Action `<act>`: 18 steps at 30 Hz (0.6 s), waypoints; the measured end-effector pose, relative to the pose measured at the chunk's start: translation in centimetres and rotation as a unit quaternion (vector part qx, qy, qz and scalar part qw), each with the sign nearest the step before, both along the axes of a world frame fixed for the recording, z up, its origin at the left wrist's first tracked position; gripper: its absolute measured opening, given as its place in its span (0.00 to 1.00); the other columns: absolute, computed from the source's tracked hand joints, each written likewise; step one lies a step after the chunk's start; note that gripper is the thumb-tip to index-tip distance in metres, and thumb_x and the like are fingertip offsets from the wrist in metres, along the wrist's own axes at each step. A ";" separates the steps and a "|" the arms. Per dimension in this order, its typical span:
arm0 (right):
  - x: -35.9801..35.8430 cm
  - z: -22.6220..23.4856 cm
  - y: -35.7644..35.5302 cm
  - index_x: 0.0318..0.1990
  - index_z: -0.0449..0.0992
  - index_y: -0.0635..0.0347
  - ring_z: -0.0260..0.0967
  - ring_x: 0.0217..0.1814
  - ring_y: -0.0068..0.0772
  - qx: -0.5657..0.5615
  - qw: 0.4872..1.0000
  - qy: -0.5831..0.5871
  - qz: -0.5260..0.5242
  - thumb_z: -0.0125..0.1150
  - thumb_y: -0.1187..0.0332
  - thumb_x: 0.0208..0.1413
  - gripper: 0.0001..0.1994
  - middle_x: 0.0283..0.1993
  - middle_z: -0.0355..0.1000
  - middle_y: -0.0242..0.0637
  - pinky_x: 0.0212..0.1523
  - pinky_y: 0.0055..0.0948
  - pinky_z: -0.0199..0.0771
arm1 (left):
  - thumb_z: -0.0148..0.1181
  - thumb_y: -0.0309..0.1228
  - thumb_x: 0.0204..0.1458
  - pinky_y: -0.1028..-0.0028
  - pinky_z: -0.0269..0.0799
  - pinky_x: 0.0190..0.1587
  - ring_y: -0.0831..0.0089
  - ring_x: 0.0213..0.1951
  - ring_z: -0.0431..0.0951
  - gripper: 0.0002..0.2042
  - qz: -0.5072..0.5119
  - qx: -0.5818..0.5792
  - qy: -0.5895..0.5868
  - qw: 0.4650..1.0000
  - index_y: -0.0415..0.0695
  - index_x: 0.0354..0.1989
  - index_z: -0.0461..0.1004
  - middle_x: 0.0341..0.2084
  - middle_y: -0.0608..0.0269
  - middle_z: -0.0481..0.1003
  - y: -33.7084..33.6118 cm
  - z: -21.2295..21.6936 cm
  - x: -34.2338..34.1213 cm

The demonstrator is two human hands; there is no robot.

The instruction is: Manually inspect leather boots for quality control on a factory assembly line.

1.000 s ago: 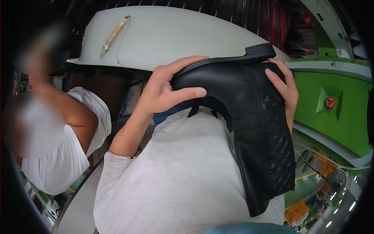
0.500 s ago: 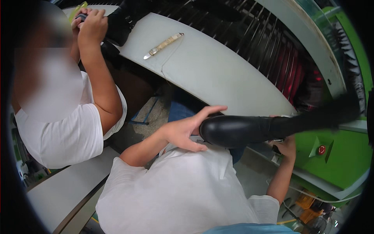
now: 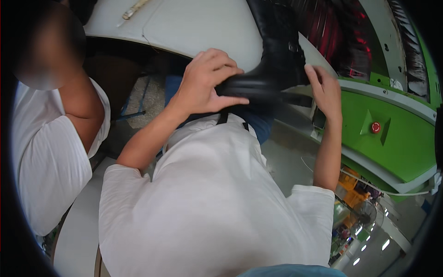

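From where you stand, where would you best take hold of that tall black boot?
Probably at the foot end of the black boot, from the person's left, where the left hand already wraps over the toe. That part looks narrow and firm enough for fingers to close round, while the shaft rises away over the white table. The right hand steadies the heel side.

A black boot (image 3: 277,69) stands upright at the edge of a white table (image 3: 194,27). The left hand (image 3: 207,83) wraps over its toe, fingers curled on top. The right hand (image 3: 325,90) touches the heel side, apparently with open fingers, though blur hides the contact. A co-worker's white sleeve (image 3: 46,161) sits left; a green machine (image 3: 397,134) with a red button (image 3: 375,127) stands right.
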State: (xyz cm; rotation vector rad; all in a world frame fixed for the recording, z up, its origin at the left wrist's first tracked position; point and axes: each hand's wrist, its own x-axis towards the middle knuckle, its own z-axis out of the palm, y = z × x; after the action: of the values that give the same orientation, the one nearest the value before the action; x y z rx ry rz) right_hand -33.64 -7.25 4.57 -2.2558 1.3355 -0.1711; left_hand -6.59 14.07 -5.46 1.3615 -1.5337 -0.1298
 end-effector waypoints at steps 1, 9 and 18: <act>0.4 0.3 0.7 0.52 0.87 0.61 0.75 0.34 0.33 -0.140 0.988 -0.009 0.063 0.70 0.45 0.68 0.24 0.35 0.78 0.38 0.38 0.33 0.75 | 0.88 0.47 0.37 0.61 0.77 0.49 0.59 0.49 0.81 0.26 -0.005 0.005 0.010 1.000 0.45 0.42 0.87 0.41 0.66 0.82 -0.1 -0.3 -0.4; 2.8 -2.0 8.6 0.51 0.86 0.52 0.72 0.43 0.39 -0.277 0.905 -0.144 0.290 0.88 0.64 0.40 0.26 0.46 0.75 0.32 0.41 0.40 0.70 | 0.88 0.47 0.37 0.62 0.76 0.56 0.60 0.55 0.84 0.33 -0.024 0.038 -0.015 0.999 0.45 0.53 0.88 0.50 0.64 0.87 -0.5 -0.5 -0.7; 3.8 -2.0 6.5 0.39 0.80 0.53 0.71 0.36 0.39 -0.228 0.878 -0.189 0.376 0.88 0.70 0.36 0.22 0.35 0.75 0.30 0.39 0.38 0.66 | 0.89 0.39 0.38 0.68 0.87 0.56 0.57 0.54 0.91 0.34 -0.091 -0.037 0.149 0.984 0.40 0.57 0.87 0.55 0.52 0.88 -1.9 -1.4 -2.4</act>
State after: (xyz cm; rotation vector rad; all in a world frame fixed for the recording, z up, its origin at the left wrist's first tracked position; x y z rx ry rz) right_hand -29.87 -0.79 2.57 -2.7574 0.1628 -0.6562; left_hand -8.99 12.12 -6.88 1.0861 -1.3923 -0.3706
